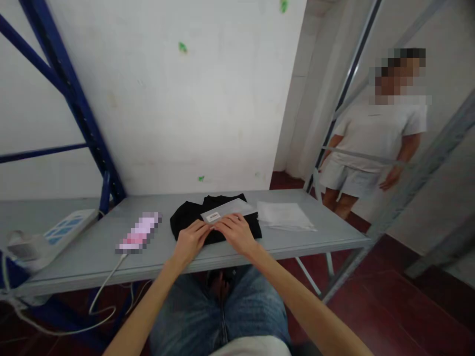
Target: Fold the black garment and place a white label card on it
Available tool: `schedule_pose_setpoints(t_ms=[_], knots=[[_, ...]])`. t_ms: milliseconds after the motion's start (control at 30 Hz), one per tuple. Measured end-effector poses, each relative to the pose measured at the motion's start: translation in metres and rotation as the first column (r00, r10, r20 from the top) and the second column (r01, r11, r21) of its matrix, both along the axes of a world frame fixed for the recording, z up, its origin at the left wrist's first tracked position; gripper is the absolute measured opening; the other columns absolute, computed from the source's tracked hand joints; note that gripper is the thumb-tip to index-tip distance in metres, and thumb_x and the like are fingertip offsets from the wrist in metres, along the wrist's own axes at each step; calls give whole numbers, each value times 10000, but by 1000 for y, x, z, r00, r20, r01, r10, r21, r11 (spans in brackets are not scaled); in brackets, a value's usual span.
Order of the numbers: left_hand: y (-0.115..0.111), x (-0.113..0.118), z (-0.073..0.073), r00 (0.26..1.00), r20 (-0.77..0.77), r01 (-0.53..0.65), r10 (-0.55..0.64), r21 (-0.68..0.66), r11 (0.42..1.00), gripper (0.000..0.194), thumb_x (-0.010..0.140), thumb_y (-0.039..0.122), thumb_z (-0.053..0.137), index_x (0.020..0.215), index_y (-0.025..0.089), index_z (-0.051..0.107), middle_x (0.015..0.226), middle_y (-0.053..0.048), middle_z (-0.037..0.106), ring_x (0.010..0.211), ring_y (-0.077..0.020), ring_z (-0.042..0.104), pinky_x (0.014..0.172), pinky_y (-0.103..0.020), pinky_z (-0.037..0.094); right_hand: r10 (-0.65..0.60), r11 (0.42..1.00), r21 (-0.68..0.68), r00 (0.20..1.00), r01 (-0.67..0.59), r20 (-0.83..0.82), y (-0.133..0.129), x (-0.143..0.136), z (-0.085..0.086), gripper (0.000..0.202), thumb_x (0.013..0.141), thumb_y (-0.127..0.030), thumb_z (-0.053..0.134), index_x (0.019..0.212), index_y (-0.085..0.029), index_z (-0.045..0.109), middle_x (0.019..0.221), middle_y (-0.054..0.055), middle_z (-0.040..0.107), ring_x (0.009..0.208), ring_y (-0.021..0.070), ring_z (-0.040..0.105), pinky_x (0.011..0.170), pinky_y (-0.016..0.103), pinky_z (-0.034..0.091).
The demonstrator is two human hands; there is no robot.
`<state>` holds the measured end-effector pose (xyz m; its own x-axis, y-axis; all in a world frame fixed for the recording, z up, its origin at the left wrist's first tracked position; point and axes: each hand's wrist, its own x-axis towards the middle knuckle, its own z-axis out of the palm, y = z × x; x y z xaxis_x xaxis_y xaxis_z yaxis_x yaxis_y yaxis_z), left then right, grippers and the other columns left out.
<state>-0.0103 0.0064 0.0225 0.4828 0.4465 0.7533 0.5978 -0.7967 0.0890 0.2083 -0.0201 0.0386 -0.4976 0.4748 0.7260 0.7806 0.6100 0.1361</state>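
Note:
A clear plastic bag [237,206] with a small white barcode label lies on top of black folded fabric [185,213] on the grey shelf table. Both of my hands meet at the bag's near edge. The fingers of my left hand [191,240] are pinched together on that edge, beside the label. My right hand [235,232] rests over the bag, its fingertips closed on the same edge close to the left ones. Its fingers hide part of the bag. What kind of garment the black fabric is, I cannot tell.
More clear plastic bags [285,216] lie stacked to the right. At left are a phone [139,233] with a white charging cable and a power strip [70,232]. Blue rack posts [79,113] flank the table [297,249]. A person [371,133] stands beyond the right-hand frame.

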Motion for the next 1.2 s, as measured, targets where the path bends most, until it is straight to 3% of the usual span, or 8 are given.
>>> schedule_pose_setpoints(t_ms=[200,333,500,667,900,1067,1200], knots=[[6,-11,-1,989,143,-49,47,7,999,267,1060,346,506,1071,246,752,1039,-63,738,952,-198,709,866,-332,601,-182,983,1,976,184,-117,4,66,2,231,1067,-235,555,1022,-239,782,998,46,785,1001,203,671,934,358,441],[5,-9,-2,987,134,-81,84,-25,996,285,1059,384,503,1042,258,758,1092,-68,707,998,-200,699,861,-322,601,-218,976,-32,963,216,-156,0,94,1,247,1069,-250,542,1066,-231,788,1029,64,780,984,211,673,894,351,481],[-4,-1,-1,989,118,-88,89,-12,996,295,1013,448,599,1206,267,728,1137,-83,700,1048,-226,675,858,-341,607,-189,982,-44,960,184,-208,-5,82,-1,260,1066,-223,530,1106,-234,786,1059,69,766,1020,216,655,925,340,525],[-4,1,-2,999,51,1,0,-19,1000,279,1057,385,519,1048,253,765,996,-55,754,938,-203,678,879,-360,605,-166,985,-74,976,156,-141,-6,68,-3,279,1052,-171,533,1143,-269,778,1120,55,752,1098,207,637,918,317,538],[0,1,-3,992,123,-10,16,-51,999,266,1041,387,553,977,251,772,972,-47,764,934,-207,670,889,-366,580,-229,971,-112,955,211,-191,-3,86,-6,267,1064,-210,523,1108,-258,782,1106,63,757,1074,213,644,894,318,548],[2,4,-1,972,235,33,27,-247,968,258,969,435,643,879,242,790,914,-42,743,801,-187,636,665,-291,524,-215,976,-76,949,202,-230,-14,77,-3,317,1064,-209,500,1281,-265,724,1247,80,723,1198,237,605,1013,384,503],[-1,11,4,954,299,111,32,-450,886,243,890,450,712,833,233,805,861,-28,745,710,-163,611,635,-273,480,-161,986,-53,979,155,-125,-24,47,-4,290,1037,-175,540,1218,-272,745,1195,76,737,1158,241,612,999,409,463]])
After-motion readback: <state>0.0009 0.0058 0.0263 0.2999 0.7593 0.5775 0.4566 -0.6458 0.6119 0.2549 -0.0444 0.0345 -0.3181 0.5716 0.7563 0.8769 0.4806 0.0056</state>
